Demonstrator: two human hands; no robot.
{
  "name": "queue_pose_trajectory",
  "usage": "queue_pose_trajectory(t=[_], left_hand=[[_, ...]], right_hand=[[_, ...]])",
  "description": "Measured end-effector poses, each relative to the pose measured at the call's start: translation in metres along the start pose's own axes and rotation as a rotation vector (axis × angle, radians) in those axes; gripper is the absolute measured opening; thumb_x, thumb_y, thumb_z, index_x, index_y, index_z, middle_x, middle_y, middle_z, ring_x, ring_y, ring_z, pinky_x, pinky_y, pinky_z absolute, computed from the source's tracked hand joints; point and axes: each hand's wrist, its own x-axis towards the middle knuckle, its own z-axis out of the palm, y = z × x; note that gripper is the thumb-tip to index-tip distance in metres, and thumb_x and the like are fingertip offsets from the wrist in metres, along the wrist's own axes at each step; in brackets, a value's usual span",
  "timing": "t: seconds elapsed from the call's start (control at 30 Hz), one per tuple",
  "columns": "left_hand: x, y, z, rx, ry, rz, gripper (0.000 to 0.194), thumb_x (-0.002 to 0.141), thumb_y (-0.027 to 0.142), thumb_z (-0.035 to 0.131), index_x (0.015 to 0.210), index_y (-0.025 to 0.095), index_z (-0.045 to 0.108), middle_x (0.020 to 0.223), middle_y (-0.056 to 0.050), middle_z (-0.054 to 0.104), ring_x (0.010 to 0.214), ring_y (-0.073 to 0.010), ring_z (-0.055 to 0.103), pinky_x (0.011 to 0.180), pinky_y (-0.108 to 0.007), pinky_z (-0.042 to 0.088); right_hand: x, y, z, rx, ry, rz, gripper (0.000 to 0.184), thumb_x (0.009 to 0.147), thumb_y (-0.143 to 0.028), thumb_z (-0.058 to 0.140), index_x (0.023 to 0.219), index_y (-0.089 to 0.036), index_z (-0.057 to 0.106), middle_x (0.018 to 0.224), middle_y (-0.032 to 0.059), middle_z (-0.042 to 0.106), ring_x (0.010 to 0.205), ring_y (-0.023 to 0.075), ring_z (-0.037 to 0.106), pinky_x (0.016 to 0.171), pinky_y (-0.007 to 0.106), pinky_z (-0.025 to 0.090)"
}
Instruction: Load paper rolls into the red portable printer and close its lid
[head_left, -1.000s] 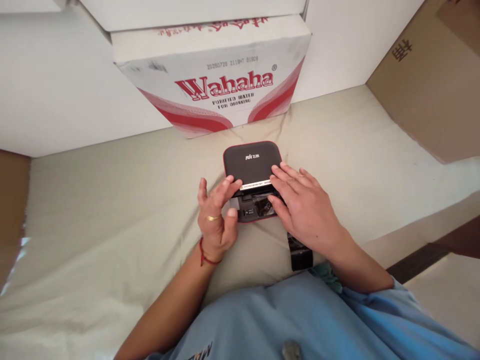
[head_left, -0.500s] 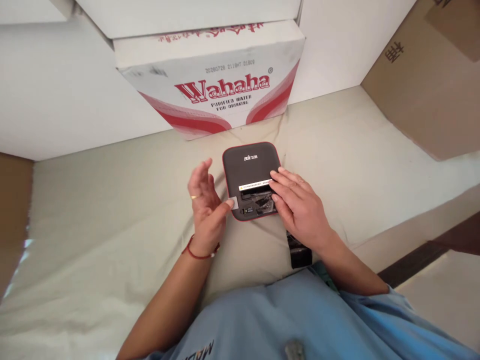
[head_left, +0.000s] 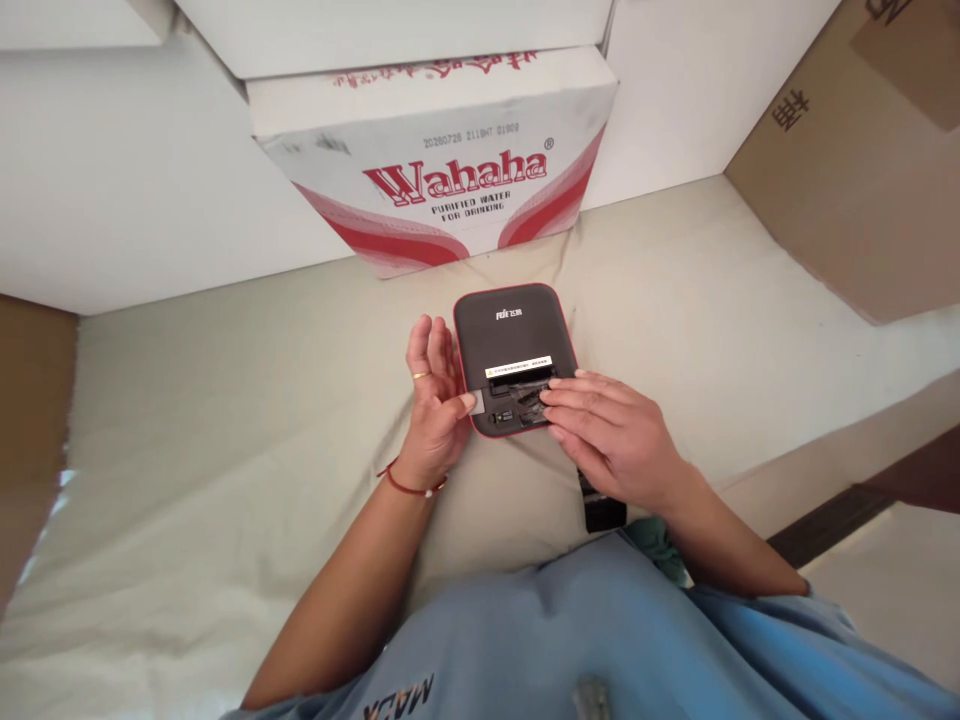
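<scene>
A flat, dark square device with a red rim lies on the cloth, a white warning strip across it. Below the strip is an uncovered recess holding dark parts under shiny clear film. At the device's left edge, my left hand has its thumb on a light grey tab, its fingers raised along the side. My right hand lies over the lower right corner, fingers outstretched, tips touching the filmed recess. What is under those fingertips is hidden. Partly beneath the right wrist sits a small black object.
Behind the device stands a white and red water carton against large white boxes. A brown cardboard box is at the right. Pale green cloth covers the surface, whose edge runs along the right front.
My left fingers have closed in beside the device's left edge, the thumb still at the tab. My right hand has slid slightly down toward the lower right corner.
</scene>
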Motion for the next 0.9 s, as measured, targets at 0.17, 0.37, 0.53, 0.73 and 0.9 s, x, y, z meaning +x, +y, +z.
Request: queue_pose_trajectory(t=[0.17,0.37,0.53,0.73,0.9], left_hand=[[0.000,-0.013,-0.005,0.153,0.014,0.085,0.105,0.081,0.067,0.091,0.165,0.054,0.030,0.187,-0.001,0.024,0.178,-0.0302,0.019,0.144,-0.056,0.025],[0.005,-0.023,-0.006,0.147,-0.014,0.130,0.097,0.083,0.071,0.087,0.162,0.045,0.038,0.182,-0.007,0.036,0.173,-0.0310,0.033,0.141,-0.052,0.034],[0.007,-0.024,-0.006,0.114,-0.028,0.108,0.094,0.082,0.067,0.088,0.160,0.040,0.043,0.176,-0.009,0.044,0.168,-0.0332,0.040,0.138,-0.054,0.036],[0.010,-0.028,-0.006,0.103,-0.061,0.158,0.093,0.084,0.068,0.087,0.160,0.038,0.043,0.174,-0.010,0.047,0.166,-0.0337,0.043,0.138,-0.054,0.036],[0.008,-0.025,-0.005,0.085,-0.075,0.118,0.093,0.084,0.067,0.087,0.160,0.039,0.041,0.176,-0.009,0.044,0.167,-0.0338,0.040,0.139,-0.056,0.034]], right_hand=[[0.026,-0.006,-0.014,-0.035,-0.210,0.079,0.030,0.113,-0.031,0.057,0.105,-0.023,0.085,0.111,0.0061,0.089,0.107,0.0205,0.083,0.106,0.036,0.063],[0.080,0.007,-0.014,-0.223,-0.473,0.324,0.034,0.113,-0.032,0.052,0.110,-0.022,0.084,0.109,0.0077,0.086,0.097,0.0240,0.080,0.082,0.033,0.055],[0.123,0.017,0.012,-0.441,-0.709,0.365,0.030,0.100,-0.014,0.059,0.114,-0.023,0.084,0.112,0.0107,0.087,0.098,0.0298,0.080,0.073,0.036,0.050],[0.131,0.022,0.036,-0.539,-0.767,0.331,0.022,0.097,-0.014,0.064,0.101,-0.017,0.085,0.100,0.0181,0.087,0.095,0.0323,0.080,0.071,0.037,0.053],[0.110,0.016,0.004,-0.418,-0.598,0.373,0.028,0.095,-0.022,0.071,0.121,-0.022,0.080,0.124,0.0137,0.084,0.097,0.0322,0.079,0.076,0.039,0.055]])
